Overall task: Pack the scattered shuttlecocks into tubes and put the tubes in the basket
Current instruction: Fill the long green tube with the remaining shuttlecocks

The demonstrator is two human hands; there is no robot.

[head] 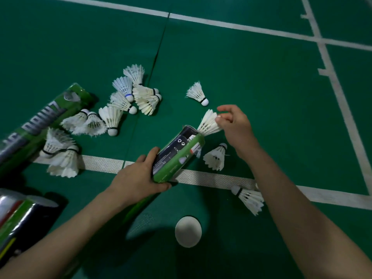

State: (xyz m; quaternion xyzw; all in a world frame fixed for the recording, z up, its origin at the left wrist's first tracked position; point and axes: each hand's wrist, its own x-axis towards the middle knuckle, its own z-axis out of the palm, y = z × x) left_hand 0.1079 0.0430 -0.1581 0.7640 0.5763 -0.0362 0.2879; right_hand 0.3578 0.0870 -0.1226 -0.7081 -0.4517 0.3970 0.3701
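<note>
Nearest: white round cap flat on the green court floor, nearer than both hands, between the forearms. Two tubes at the lower left edge, well left of the left fingers.

Left hand: fingers curled round the lower half of a green-and-black tube, thumb on its upper side. Tube tilted, open mouth toward the right fingers.

Right hand: thumb and forefinger pinch the feather skirt of a shuttlecock. Its cork end is hidden in the tube mouth, feathers outside.

One loose shuttlecock just nearer than the right fingers, beside the tube. Another shuttlecock beside the right forearm.

Long green tube far left of the left fingers. Pile of shuttlecocks beyond the left fingers. Single shuttlecock just beyond the right fingers, apart
</note>
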